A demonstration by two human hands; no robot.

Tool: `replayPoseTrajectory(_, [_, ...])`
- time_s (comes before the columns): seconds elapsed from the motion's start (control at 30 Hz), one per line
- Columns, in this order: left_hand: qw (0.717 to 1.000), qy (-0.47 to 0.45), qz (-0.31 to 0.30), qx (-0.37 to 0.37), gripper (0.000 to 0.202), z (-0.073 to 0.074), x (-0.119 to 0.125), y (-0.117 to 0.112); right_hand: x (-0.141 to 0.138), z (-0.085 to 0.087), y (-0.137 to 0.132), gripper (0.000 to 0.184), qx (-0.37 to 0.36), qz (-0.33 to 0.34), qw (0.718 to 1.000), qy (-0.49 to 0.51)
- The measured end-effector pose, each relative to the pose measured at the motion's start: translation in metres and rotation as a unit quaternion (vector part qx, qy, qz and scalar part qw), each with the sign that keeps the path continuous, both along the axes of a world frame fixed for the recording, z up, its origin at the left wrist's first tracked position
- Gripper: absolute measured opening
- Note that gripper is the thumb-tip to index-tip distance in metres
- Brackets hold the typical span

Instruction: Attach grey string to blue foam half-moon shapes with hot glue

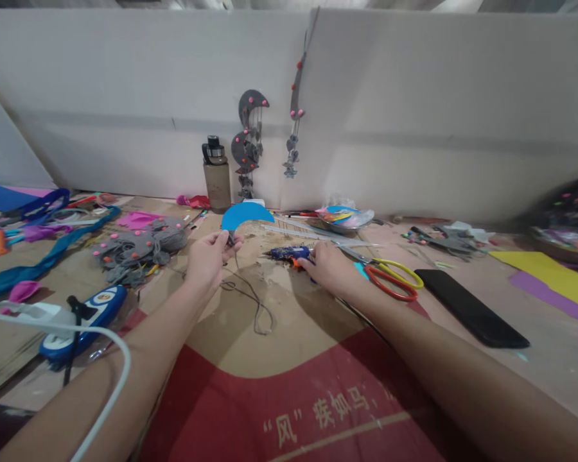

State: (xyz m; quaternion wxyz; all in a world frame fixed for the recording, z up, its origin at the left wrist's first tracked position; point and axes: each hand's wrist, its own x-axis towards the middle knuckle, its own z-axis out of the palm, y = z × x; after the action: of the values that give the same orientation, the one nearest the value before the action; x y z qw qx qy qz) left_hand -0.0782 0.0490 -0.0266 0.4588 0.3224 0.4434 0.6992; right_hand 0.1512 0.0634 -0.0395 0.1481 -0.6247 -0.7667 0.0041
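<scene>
My left hand [210,256] is closed in a pinch on a blue crescent-shaped foam piece [243,214], held just above the cardboard work surface [289,321]. A thin grey cord [250,298] hangs from that hand and loops on the cardboard. My right hand [328,266] lies on a blue glue gun [289,255], fingers wrapped over its rear end; the nozzle points left. Red and yellow handled scissors [390,277] lie just right of that hand.
A black phone [467,314] lies right of the scissors. Grey felt pieces with pink dots [139,247] sit on the left, a bottle [217,176] and hanging moon decorations [249,138] stand at the wall. A blue and white device [84,317] with a white cable lies near left.
</scene>
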Motion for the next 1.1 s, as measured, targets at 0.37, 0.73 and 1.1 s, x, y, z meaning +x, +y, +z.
replayPoseTrajectory(0.37, [0.999,-0.021,-0.023,0.013,0.006,-0.001,0.000,0.001,0.000,-0.021,0.008,0.033,-0.091,-0.072,0.983,0.145])
replayPoseTrajectory(0.73, [0.998,-0.022,0.041,0.052,0.006,0.007,-0.003,0.000,-0.024,-0.018,-0.018,0.030,0.052,0.047,0.943,0.325])
replayPoseTrajectory(1.1, [0.999,-0.010,0.032,0.042,0.006,0.002,-0.005,0.002,-0.023,-0.022,-0.023,0.010,0.071,0.073,0.900,0.424])
